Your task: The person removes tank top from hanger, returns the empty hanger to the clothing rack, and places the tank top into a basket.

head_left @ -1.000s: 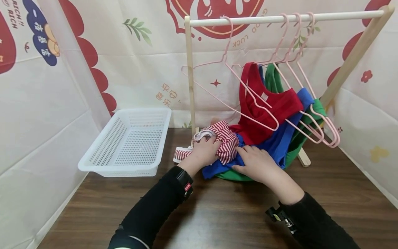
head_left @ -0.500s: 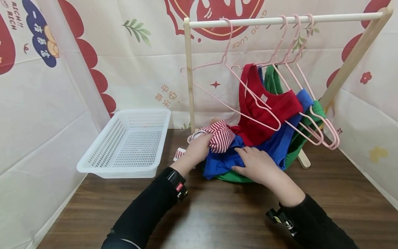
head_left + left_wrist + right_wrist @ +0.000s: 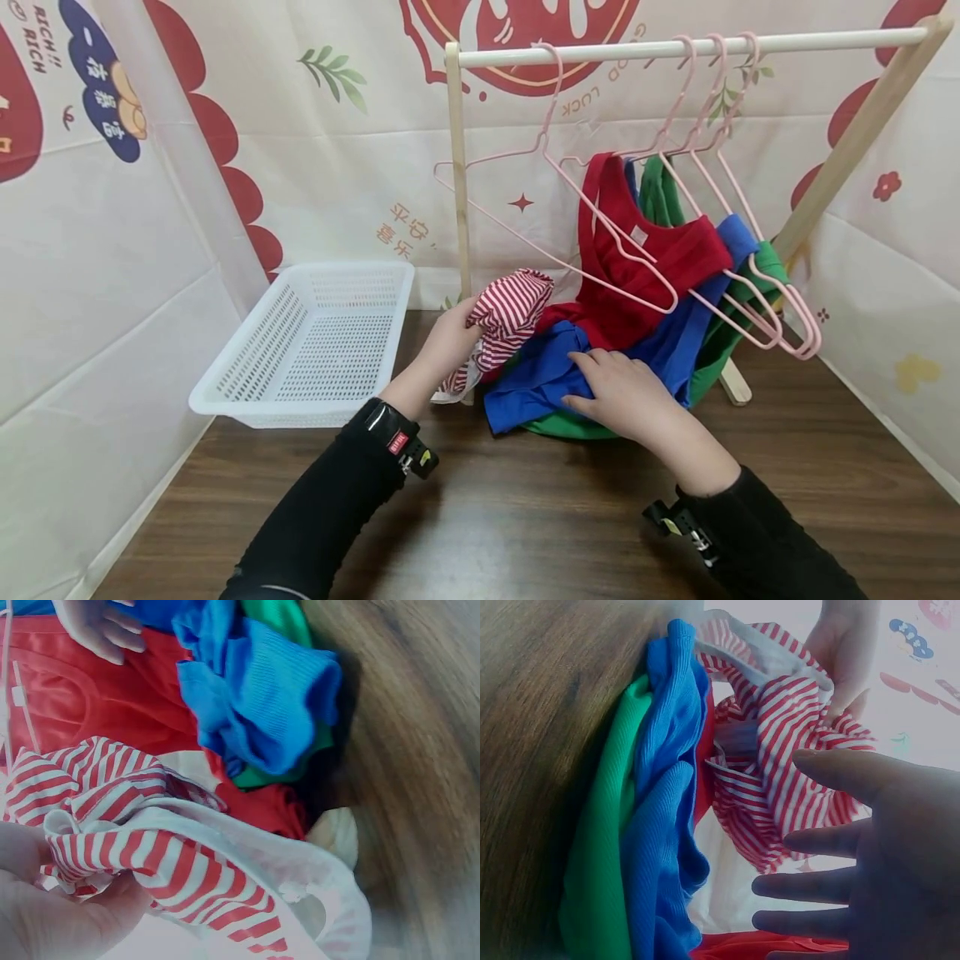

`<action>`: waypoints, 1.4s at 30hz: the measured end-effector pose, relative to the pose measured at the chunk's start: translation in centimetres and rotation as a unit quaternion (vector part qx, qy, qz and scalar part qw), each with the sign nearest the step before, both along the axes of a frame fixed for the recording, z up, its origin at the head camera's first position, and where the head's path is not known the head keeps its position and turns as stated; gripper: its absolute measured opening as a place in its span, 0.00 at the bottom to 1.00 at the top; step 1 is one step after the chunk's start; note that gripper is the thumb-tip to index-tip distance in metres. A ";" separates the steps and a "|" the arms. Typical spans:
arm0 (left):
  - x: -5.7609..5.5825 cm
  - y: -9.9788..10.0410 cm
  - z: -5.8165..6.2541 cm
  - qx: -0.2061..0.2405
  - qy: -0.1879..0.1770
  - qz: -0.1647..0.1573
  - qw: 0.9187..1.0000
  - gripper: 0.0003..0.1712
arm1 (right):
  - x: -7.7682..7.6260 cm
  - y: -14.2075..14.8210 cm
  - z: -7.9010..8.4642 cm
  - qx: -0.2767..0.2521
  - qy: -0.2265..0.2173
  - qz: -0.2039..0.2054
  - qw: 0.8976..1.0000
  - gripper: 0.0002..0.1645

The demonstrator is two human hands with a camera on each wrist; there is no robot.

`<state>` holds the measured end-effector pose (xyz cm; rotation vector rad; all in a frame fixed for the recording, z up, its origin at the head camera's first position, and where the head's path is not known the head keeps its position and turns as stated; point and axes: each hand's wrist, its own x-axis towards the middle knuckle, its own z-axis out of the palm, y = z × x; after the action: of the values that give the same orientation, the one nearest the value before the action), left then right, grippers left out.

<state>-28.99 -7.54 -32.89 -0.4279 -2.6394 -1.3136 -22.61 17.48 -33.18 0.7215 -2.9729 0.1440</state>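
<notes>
My left hand (image 3: 447,340) grips a crumpled red-and-white striped garment (image 3: 513,307), lifted beside the rack's left post; its white-edged end hangs low near the table. In the left wrist view the striped cloth (image 3: 172,855) is bunched between thumb and fingers. My right hand (image 3: 628,392) is over the blue garment (image 3: 536,379), fingers spread and straight; in the right wrist view the fingers (image 3: 817,841) hold nothing. A red sleeveless top (image 3: 637,250), the blue garment and a green garment (image 3: 570,425) hang on pink hangers, their lower ends heaped on the table.
A bare pink hanger (image 3: 551,158) hangs on the left of the rack's white rail (image 3: 600,53). A white perforated basket (image 3: 307,342) stands to the left on the brown wooden table (image 3: 525,517). Printed cloth walls (image 3: 337,183) enclose the back and sides.
My left hand has taken hold of the striped garment and raised it up and left off the blue cloth. My right hand has stayed nearly still.
</notes>
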 end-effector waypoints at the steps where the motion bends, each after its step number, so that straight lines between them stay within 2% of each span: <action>1: 0.1 -0.1 0.2 0.005 0.003 0.003 1.000 0.21 | 0.0 0.0 0.1 -0.001 0.001 0.001 1.000 0.40; 4: 0.4 -0.5 0.7 0.021 0.005 0.012 1.000 0.17 | 0.1 0.0 0.4 -0.005 0.003 0.002 1.000 0.40; 7: 0.8 -0.9 1.3 0.049 -0.008 0.021 0.999 0.16 | 0.3 -0.1 0.8 -0.006 0.006 0.003 1.000 0.41; 11: 1.8 -1.6 2.3 0.080 -0.022 0.023 0.996 0.19 | 0.5 -0.2 1.0 -0.006 0.011 0.002 1.000 0.40; 17: 3.0 -2.9 3.5 0.101 0.008 0.016 0.995 0.21 | 0.8 -0.4 1.2 -0.006 0.020 0.005 1.000 0.39; 25: 5.3 -4.5 4.6 0.167 -0.013 0.022 0.986 0.18 | 1.3 -0.5 1.6 -0.010 0.027 0.012 1.000 0.39; 28: 6.0 -5.4 4.9 0.179 -0.011 0.020 0.984 0.19 | 1.5 -0.6 1.7 -0.012 0.029 0.015 0.999 0.39; 31: 6.5 -6.3 5.2 0.193 0.007 0.003 0.981 0.21 | 1.6 -0.6 1.7 -0.014 0.035 0.020 0.999 0.38; 33: 6.7 -6.9 5.4 0.209 0.024 -0.004 0.978 0.22 | 1.7 -0.6 1.6 -0.015 0.038 0.021 0.999 0.38; 36: 6.9 -7.7 5.8 0.252 0.048 -0.021 0.966 0.24 | 1.8 -0.6 1.7 -0.014 0.042 0.021 0.999 0.38; 39: 6.9 -8.6 6.2 0.293 0.068 -0.022 0.954 0.25 | 1.9 -0.6 1.7 -0.013 0.042 0.020 0.999 0.38; 42: 7.0 -9.4 6.5 0.313 0.082 -0.014 0.946 0.24 | 2.0 -0.7 1.8 -0.013 0.039 0.019 0.999 0.38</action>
<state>-22.02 -16.96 -26.37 -0.4463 -1.9397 -1.9181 -20.58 16.79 -31.37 0.7639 -2.8783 0.1527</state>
